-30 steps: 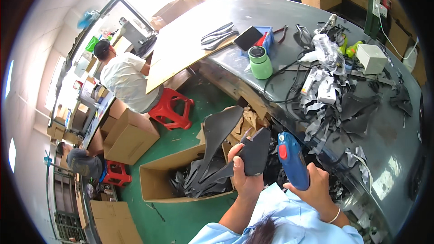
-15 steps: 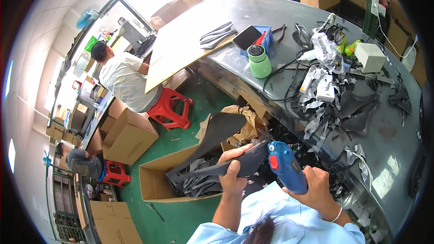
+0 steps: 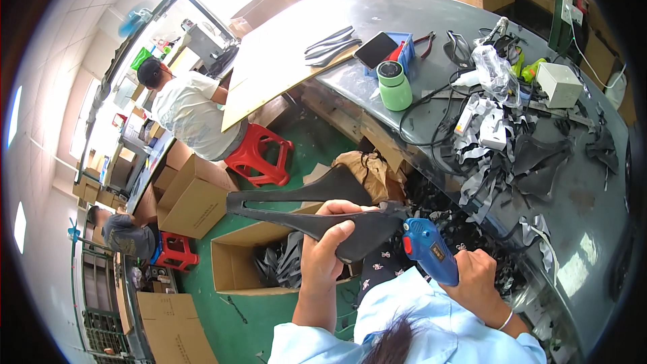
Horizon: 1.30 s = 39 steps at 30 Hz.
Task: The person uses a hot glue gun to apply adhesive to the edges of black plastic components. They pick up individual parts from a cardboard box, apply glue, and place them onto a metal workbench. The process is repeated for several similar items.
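Observation:
My left hand is closed on one arm of a black, forked sheet piece, thumb on top and fingers around the edge. The piece has two long arms meeting at a narrow tip on the left, and both broaden toward the right. My right hand grips a blue cordless power tool with a red button. Its head is at the right edge of the black piece; whether they touch, I cannot make out. Below the piece stands an open cardboard box holding several dark strips.
To the right runs a grey metal table with a green bottle, a phone, cables and heaped scraps. Black offcuts lie beneath its edge. Two people sit at left, one on a red stool. A crumpled brown bag lies behind the box.
The black piece has been raised and swung so its narrow tip points left, out of the box. My left hand has moved left with it. The power tool has shifted slightly.

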Available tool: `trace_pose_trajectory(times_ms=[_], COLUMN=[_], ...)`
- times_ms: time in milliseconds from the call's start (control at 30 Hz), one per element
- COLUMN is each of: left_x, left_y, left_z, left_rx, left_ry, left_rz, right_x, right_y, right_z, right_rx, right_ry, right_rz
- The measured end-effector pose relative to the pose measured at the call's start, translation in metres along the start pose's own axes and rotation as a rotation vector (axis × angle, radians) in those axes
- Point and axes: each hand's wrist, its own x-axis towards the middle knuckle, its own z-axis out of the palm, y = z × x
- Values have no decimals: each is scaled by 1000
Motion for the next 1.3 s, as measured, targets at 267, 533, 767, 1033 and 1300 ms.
trace_pose_trajectory(times_ms=[267, 533, 767, 1033, 1300], left_x=[0, 6, -20, -72, 65], left_y=[-5, -65, -150, -280, -201], left_z=[7, -94, -255, -323, -53], left_rx=[176, -7, -225, -408, 192], left_ry=[-17, 492, 1090, 1273, 307], left_rz=[-69, -71, 139, -392, -268], right_x=[0, -10, -28, -29, -36], right_y=[-4, 8, 19, 18, 35], right_z=[4, 13, 21, 17, 18], right_rx=[40, 27, 73, 170, 149], right_ry=[-2, -12, -75, -102, 55], right_rz=[-25, 123, 287, 361, 240])
